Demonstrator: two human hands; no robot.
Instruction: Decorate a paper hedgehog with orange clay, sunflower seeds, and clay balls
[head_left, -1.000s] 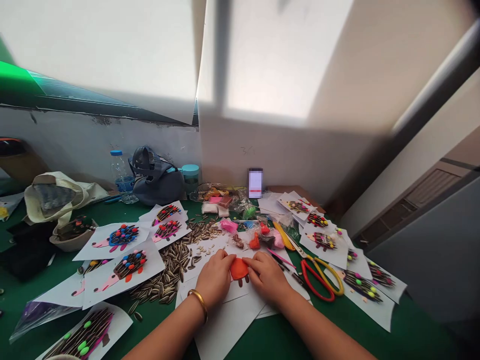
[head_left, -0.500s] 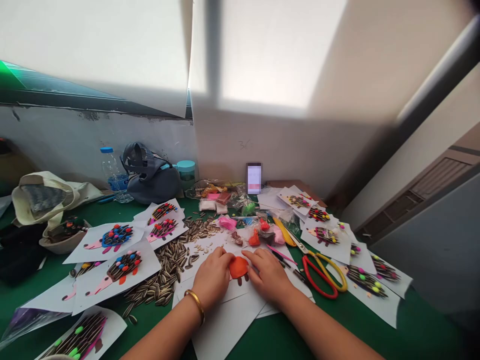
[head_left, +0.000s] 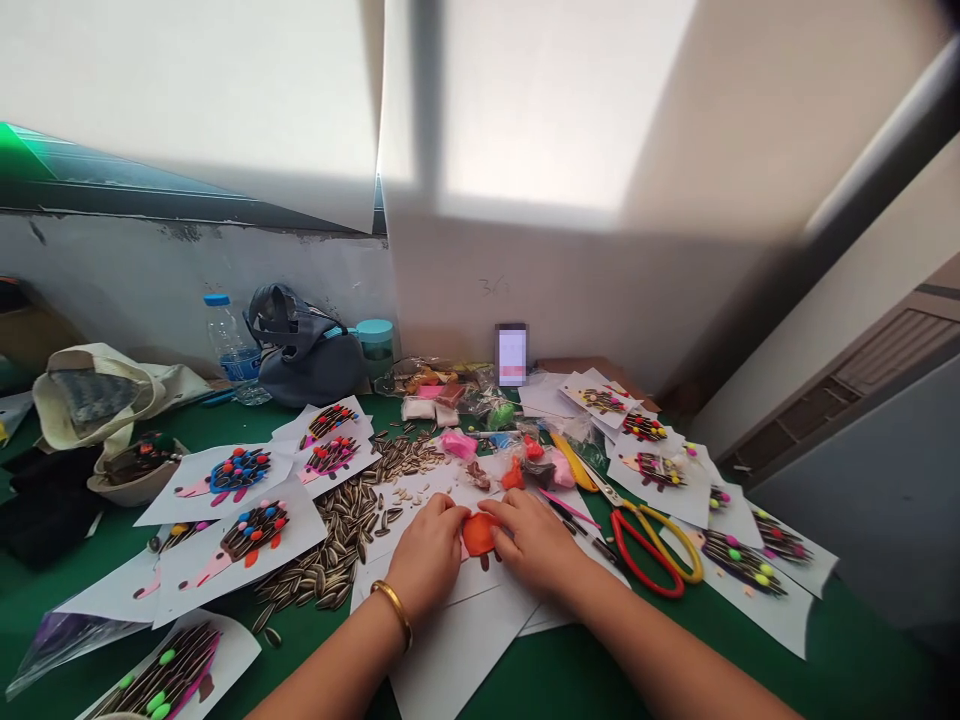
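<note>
A rounded, flattened piece of orange modelling clay (head_left: pixel 480 535) lies on white paper (head_left: pixel 461 660) in front of me. My left hand (head_left: pixel 426 555), a gold bangle on its wrist, is closed with thumb and fingertips at the clay's left edge. At its right and upper edge, the thumb and forefinger of my right hand (head_left: pixel 536 545) pinch and press. Small brown clay feet (head_left: pixel 485 563) show just below the orange piece, and a bit of pink clay peeks out beside my left thumb. My hands cover part of the paper.
Sunflower seeds (head_left: pixel 337 545) are heaped left of the paper. Hedgehog pictures (head_left: pixel 251 535) made with seeds and clay lie on both sides. Scissors (head_left: pixel 652 550) and pens (head_left: pixel 577 520) rest at right. Behind are clay lumps (head_left: pixel 514 472), a phone (head_left: pixel 512 355), a bottle (head_left: pixel 234 350) and a bag (head_left: pixel 311 365).
The view has shifted slightly, so the table's contents sit a little farther right. Both hands stay at the orange clay, with only slight finger movement.
</note>
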